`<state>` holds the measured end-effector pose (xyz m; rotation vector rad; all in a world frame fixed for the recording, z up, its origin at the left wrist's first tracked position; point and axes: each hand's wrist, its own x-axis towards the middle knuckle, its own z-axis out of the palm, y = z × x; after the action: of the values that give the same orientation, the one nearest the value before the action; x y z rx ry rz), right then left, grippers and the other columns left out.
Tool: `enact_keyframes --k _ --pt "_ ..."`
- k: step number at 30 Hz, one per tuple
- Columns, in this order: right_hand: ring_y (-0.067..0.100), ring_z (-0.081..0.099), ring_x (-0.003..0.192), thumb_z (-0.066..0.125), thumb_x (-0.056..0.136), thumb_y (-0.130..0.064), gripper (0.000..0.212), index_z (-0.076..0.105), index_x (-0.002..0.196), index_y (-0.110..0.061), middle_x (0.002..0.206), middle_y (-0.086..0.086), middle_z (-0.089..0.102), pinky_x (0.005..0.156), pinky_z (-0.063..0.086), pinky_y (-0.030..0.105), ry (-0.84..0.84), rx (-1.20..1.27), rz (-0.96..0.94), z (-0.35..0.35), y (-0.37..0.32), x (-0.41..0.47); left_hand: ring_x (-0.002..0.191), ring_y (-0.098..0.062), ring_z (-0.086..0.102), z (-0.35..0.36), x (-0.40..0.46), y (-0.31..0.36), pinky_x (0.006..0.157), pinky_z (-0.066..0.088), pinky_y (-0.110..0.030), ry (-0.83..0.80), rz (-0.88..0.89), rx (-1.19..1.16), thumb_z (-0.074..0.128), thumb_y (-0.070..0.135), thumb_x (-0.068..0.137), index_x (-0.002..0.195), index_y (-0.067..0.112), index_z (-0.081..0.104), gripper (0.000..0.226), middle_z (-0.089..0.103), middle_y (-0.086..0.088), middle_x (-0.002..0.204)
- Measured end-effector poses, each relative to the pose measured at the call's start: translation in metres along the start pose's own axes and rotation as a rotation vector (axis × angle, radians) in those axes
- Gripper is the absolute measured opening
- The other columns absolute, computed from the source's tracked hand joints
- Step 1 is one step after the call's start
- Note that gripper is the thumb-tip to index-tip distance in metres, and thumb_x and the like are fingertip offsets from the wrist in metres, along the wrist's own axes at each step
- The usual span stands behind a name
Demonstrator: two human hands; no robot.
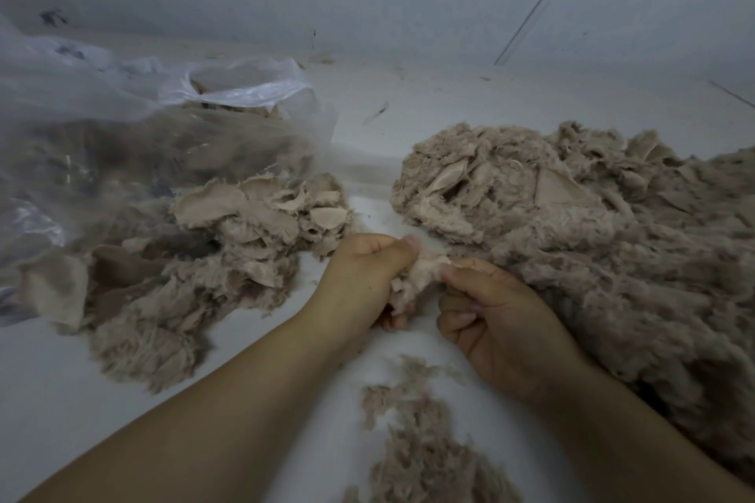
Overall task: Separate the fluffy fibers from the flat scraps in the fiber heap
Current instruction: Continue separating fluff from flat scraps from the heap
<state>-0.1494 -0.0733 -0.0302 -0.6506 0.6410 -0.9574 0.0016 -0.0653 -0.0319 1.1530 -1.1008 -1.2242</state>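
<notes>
Two hands, my left hand [359, 274] and right hand [494, 319], pinch one pale beige fluffy-backed fabric scrap [416, 274] between them, big beige fiber heap [592, 241] just beyond my right; hard tugging might scatter fluff.

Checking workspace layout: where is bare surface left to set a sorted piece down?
Bare surface runs behind both piles to the wall, and a strip lies near left, beside the left pile. Crowded: right heap, plastic bag, loose fluff between the arms.
</notes>
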Motion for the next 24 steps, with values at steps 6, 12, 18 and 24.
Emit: enact_keyframes --k 6,12,18,24 --pt "0.001 0.033 0.038 0.058 0.081 -0.015 0.021 0.073 0.066 -0.015 0.049 -0.007 0.046 0.041 0.031 0.012 -0.101 -0.062 0.004 0.0017 -0.0019 -0.0015 0.043 -0.022 0.053 -0.0011 0.0036 -0.0021 0.04 0.043 -0.024 -0.076 0.084 0.143 0.083 0.032 0.075 0.078 0.008 0.065 0.03 0.059 -0.012 0.058" --pt "0.001 0.028 0.04 0.059 0.082 -0.016 0.018 0.064 0.068 -0.008 0.05 -0.007 0.031 0.04 0.032 0.014 -0.016 0.037 0.025 0.0002 -0.0003 0.0 0.057 -0.023 0.046 -0.0038 0.0019 0.0013 0.055 0.038 -0.028 0.008 0.078 0.033 0.067 0.017 0.09 0.075 -0.003 0.071 0.025 0.06 -0.021 0.065" --pt "0.002 0.028 0.038 0.058 0.082 -0.015 0.015 0.053 0.077 -0.003 0.049 -0.006 0.031 0.039 0.031 0.014 0.014 0.061 0.042 0.0003 -0.0024 -0.002 0.07 -0.034 0.046 -0.0009 0.0005 0.0051 0.069 0.038 -0.041 0.076 0.077 -0.074 0.065 0.018 0.091 0.082 -0.02 0.061 0.04 0.054 -0.044 0.074" --pt "0.001 0.025 0.038 0.059 0.08 -0.014 0.014 0.052 0.08 -0.002 0.048 -0.006 0.035 0.034 0.028 0.013 0.021 0.034 0.058 0.0019 -0.0061 -0.0041 0.045 -0.018 0.042 -0.0014 0.0029 0.0013 0.048 0.041 -0.017 0.096 0.076 -0.129 0.063 0.013 0.091 0.059 0.001 0.065 0.035 0.053 -0.01 0.054"
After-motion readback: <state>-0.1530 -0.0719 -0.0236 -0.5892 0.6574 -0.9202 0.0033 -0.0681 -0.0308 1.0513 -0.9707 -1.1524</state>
